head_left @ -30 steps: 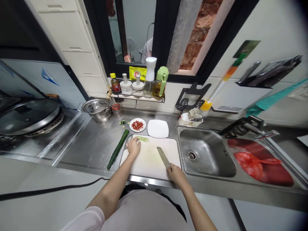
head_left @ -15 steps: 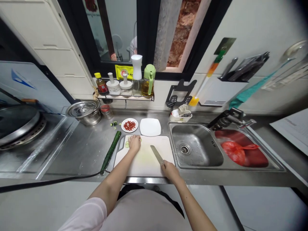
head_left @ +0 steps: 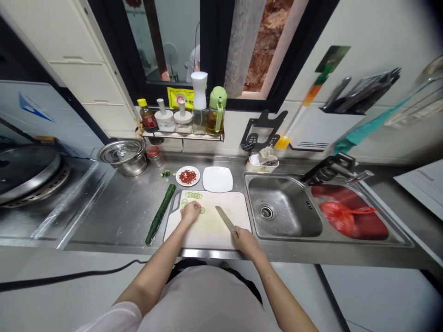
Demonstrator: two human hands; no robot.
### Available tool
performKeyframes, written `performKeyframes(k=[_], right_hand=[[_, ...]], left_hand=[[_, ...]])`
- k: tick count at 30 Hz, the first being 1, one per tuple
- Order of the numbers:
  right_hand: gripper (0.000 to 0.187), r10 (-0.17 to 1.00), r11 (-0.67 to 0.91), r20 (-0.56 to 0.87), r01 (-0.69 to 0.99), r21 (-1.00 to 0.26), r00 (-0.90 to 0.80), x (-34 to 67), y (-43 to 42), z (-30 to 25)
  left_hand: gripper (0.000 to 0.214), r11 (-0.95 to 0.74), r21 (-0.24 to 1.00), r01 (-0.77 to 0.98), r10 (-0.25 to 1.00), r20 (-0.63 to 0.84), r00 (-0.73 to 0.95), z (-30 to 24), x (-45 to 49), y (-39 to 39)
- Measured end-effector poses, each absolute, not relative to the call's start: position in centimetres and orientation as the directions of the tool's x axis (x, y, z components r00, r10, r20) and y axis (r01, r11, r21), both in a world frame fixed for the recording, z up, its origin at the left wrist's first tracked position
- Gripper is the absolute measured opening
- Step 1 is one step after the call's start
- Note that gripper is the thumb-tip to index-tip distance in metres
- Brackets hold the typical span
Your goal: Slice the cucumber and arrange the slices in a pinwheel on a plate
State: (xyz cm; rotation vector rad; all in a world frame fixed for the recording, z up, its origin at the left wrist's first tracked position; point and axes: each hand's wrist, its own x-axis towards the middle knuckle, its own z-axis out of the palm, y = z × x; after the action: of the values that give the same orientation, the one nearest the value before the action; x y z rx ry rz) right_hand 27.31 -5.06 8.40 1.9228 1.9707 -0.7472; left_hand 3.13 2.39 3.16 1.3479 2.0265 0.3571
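A white cutting board (head_left: 221, 228) lies on the steel counter in front of me. My left hand (head_left: 190, 211) rests on its left part with fingers curled over cucumber slices (head_left: 193, 196); a few more slices lie just beyond it. My right hand (head_left: 242, 238) grips the handle of a knife (head_left: 224, 218), whose blade points up and left over the board, apart from the slices. A whole cucumber (head_left: 160, 213) lies on the counter left of the board.
Behind the board stand a small plate of chopped red chili (head_left: 187, 176) and a white square plate (head_left: 217, 179). A sink (head_left: 282, 211) lies right, a red bag (head_left: 341, 216) in the second basin. A lidded pot (head_left: 122, 156) and condiment rack (head_left: 182, 121) sit at the back.
My left hand has pulled back toward me from the far edge of the board, uncovering a row of slices. The knife hand has stayed at the board's right. The view shifted slightly.
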Motion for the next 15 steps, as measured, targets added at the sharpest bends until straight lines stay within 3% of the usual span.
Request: performKeyframes(k=[8, 15], right_hand=[[0.034, 0.855, 0.059, -0.503, 0.988, -0.145, -0.125, 26.4, -5.8, 8.9], [0.033, 0.829, 0.144, -0.519, 0.977, -0.158, -0.207, 24.0, -6.1, 9.3]], left_hand=[[0.018, 0.356, 0.493, 0.794, 0.929, -0.276, -0.245, 2.4, 3.6, 1.6], [0.019, 0.386, 0.488, 0.783, 0.918, -0.287, -0.273, 2.4, 3.4, 1.7]])
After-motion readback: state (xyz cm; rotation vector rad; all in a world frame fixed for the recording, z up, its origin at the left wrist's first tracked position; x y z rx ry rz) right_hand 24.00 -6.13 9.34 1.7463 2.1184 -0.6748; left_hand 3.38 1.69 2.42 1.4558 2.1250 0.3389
